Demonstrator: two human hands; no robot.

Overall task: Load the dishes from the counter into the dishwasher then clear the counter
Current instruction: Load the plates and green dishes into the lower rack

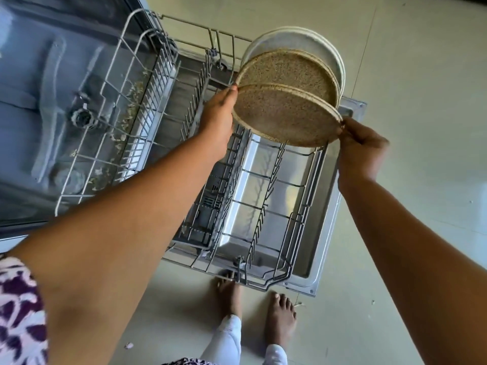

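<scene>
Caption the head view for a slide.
Left hand and right hand hold a speckled plate over the pulled-out rack, more plates behind it.

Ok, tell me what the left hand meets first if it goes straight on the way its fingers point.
The speckled plates: the left hand already touches their left rim, so it would likely push them.

Bright daylight, glare on steel door (292, 169), wide-angle edge warp.

The lower rack (263, 206) lies open at its near half. Plates (284, 114) crowd its far end; the upper rack (158, 85) juts in at left.
</scene>
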